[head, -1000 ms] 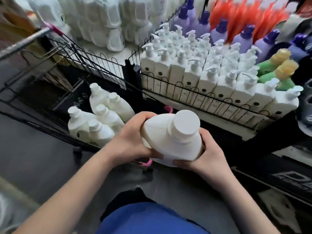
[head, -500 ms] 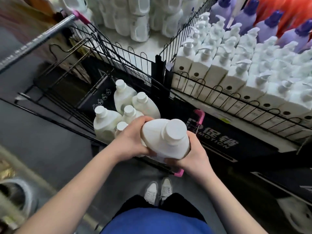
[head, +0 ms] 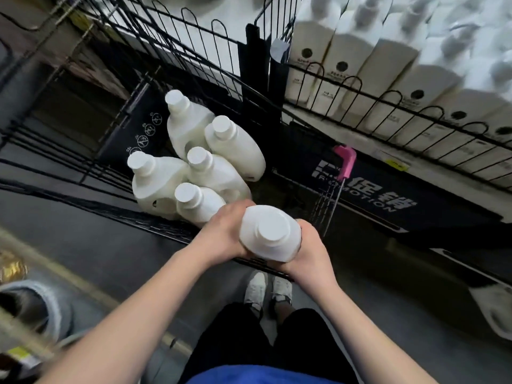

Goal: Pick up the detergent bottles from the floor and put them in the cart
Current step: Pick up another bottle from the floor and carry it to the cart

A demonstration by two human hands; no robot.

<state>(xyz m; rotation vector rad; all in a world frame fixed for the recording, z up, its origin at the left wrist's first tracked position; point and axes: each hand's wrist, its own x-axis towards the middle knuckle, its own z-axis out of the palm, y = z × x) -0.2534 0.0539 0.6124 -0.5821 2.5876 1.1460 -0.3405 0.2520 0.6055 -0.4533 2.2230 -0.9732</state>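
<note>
Both hands hold one white detergent bottle between them. The left hand curls around its left side, and the right hand wraps the right side and the underside. I think this shares the weight and keeps the bottle upright, with its cap toward the camera. The bottle is in the air at the near rim of the cart, just beside the five bottles that already stand in the basket, packed against each other. The free floor of the basket to the right of this group seems the likely place for it. Compared with half a second ago, the bottle is lower and closer to the cart's rim, the view tilts further down, and the five bottles have not moved.
</note>
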